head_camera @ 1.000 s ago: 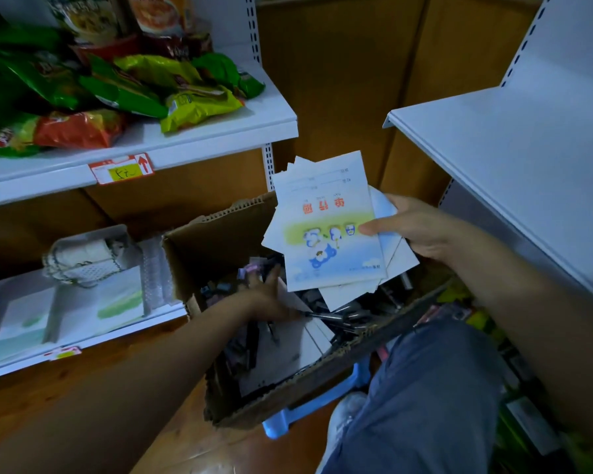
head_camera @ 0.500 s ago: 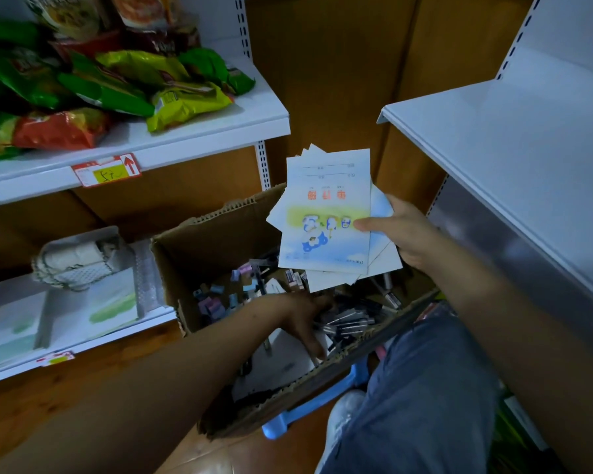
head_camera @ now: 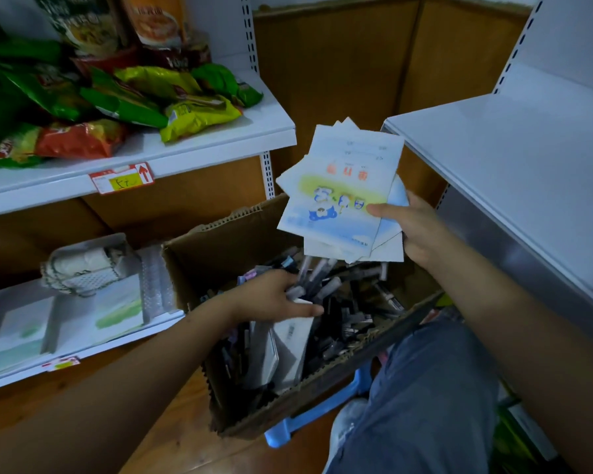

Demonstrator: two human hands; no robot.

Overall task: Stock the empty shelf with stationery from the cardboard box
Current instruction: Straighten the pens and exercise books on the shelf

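Note:
An open cardboard box [head_camera: 220, 248] sits low in the middle, full of dark pens and some white booklets. My left hand [head_camera: 271, 299] reaches into it and grips a bundle of pens [head_camera: 317, 277], their ends fanning out past my fingers. My right hand [head_camera: 421, 234] holds a fanned stack of thin notebooks [head_camera: 343, 193] with a cartoon cover, pinched at the right edge above the box. The empty white shelf [head_camera: 514, 148] runs along the right, just beside the notebooks.
Snack bags [head_camera: 124, 97] crowd the upper left shelf, and flat white packages [head_camera: 93, 309] lie on the lower one. A blue stool [head_camera: 305, 422] carries the box. My knee [head_camera: 425, 388] is close to the box's right side. The floor is wood.
My left hand has stopped digging low in the box and come up gripping a bundle of pens. My right hand has kept the notebooks raised and tilted them slightly.

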